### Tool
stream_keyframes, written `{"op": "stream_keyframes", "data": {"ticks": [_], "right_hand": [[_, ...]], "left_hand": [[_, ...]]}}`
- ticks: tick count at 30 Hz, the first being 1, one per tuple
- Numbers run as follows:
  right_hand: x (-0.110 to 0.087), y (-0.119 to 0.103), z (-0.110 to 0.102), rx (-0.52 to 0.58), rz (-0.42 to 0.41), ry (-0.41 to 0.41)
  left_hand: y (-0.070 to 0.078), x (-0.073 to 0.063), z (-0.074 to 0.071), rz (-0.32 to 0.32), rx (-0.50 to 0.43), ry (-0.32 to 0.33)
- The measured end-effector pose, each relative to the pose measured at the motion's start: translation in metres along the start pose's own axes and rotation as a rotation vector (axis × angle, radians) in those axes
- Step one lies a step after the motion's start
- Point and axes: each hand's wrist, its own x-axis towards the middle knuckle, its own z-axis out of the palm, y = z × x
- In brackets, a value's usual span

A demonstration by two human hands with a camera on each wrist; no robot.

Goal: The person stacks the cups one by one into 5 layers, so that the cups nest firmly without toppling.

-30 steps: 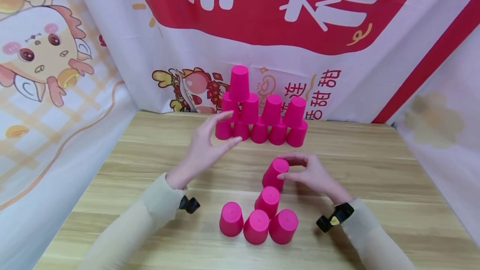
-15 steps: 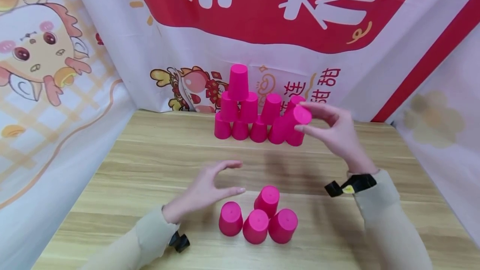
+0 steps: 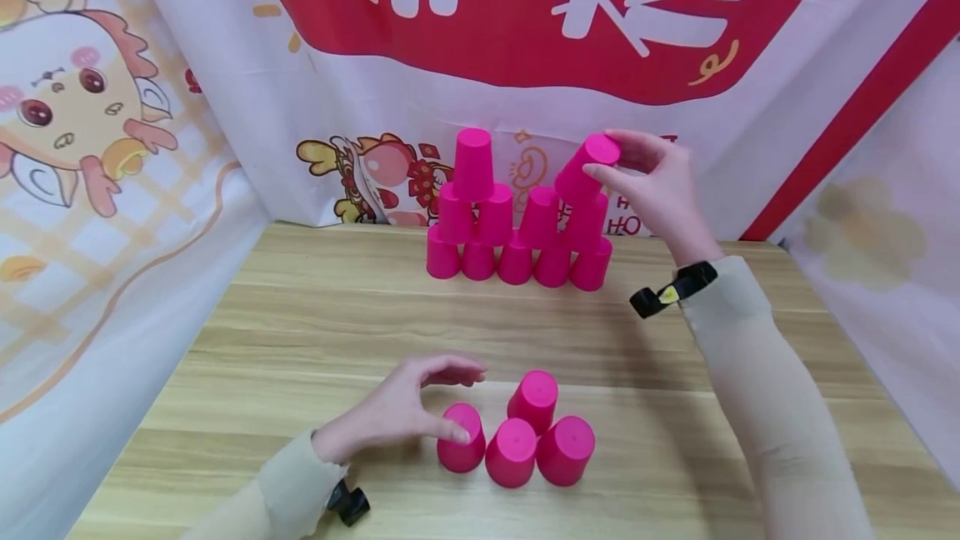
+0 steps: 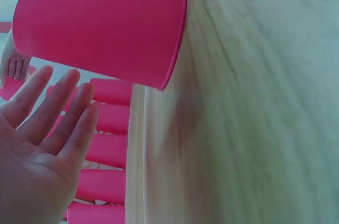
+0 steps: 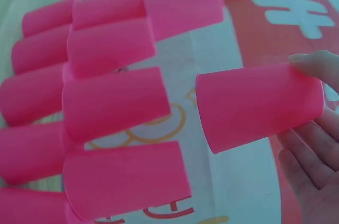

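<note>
My right hand [image 3: 663,186] pinches an upside-down pink cup [image 3: 585,167] near its closed end, thumb on one side and fingers on the other. It hangs tilted above the right end of the stacked pink cups; the right wrist view shows a gap between the held cup [image 5: 254,107] and the second-row cups [image 5: 127,179]. At the front, my left hand [image 3: 393,407] is beside the leftmost loose pink cup [image 3: 459,458], its thumb in front of that cup in the head view. The left wrist view has the left fingers [image 4: 69,123] extended, not wrapped round the nearby cup [image 4: 100,30].
The stack has a bottom row [image 3: 515,265], a second row [image 3: 495,219] and one top cup [image 3: 474,165] at left. Several loose cups, including a rear one [image 3: 534,398], stand upside down on the wooden table [image 3: 337,315]. Printed cloth [image 3: 405,98] hangs close behind.
My right hand has picked up a cup from mid-table and carried it back and up over the stack's right end. My left hand has come from near the stack to the front cups.
</note>
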Motion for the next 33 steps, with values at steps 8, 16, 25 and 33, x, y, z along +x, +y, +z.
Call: {"op": "stream_keyframes", "data": {"ticks": [8,16,25,33], "right_hand": [[0.022,0.0,0.008,-0.078,0.013,-0.083],[0.027,0.006,0.011,-0.096,0.027,-0.094],[0.026,0.008,0.01,-0.12,0.029,-0.112],[0.014,0.002,-0.001,-0.081,-0.018,-0.068]], "left_hand": [[0.0,-0.005,-0.003,0.003,0.01,-0.057],[0.003,-0.006,-0.002,-0.021,0.041,-0.092],[0.0,-0.007,-0.003,-0.018,0.072,-0.086],[0.002,-0.008,-0.003,-0.047,0.076,-0.07]]}}
